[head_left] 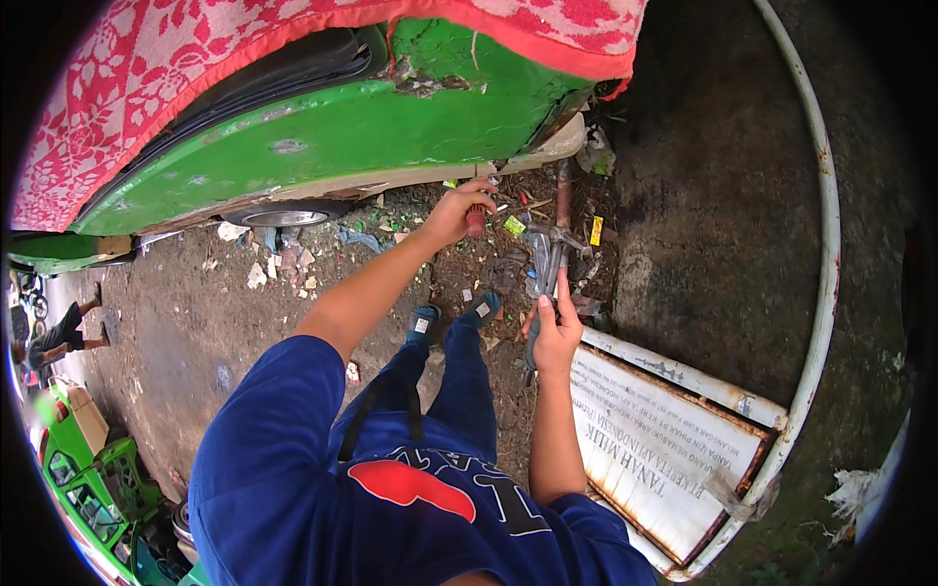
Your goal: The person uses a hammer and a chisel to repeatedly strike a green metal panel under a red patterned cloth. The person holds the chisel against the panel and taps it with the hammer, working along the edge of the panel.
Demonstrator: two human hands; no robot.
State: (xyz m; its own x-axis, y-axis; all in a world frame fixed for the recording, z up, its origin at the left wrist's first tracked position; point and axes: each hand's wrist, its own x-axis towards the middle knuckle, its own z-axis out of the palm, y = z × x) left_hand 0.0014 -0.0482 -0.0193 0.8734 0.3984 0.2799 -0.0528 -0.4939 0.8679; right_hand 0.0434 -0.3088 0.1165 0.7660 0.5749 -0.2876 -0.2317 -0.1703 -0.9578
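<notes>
My left hand (456, 210) is closed on a red-handled tool (475, 222), whose thin metal tip is close to the lower edge of a green, dented car (322, 122). My right hand (555, 337) is closed around a grey metal tool (555, 266), with a cross-shaped head near its upper end; its exact kind is unclear. Just beyond that head, a rusty pipe (564, 190) lies near the car's bumper. Some crumpled grey plastic is beside the metal tool. My sandalled feet stand on littered dirt below my hands.
A red patterned cloth (107, 117) covers the car's upper part. At right are a rusty white signboard (664, 459), a curved white pipe frame (823, 176) and dark concrete (713, 215). A person (61, 337) and another green vehicle (83, 474) are at far left.
</notes>
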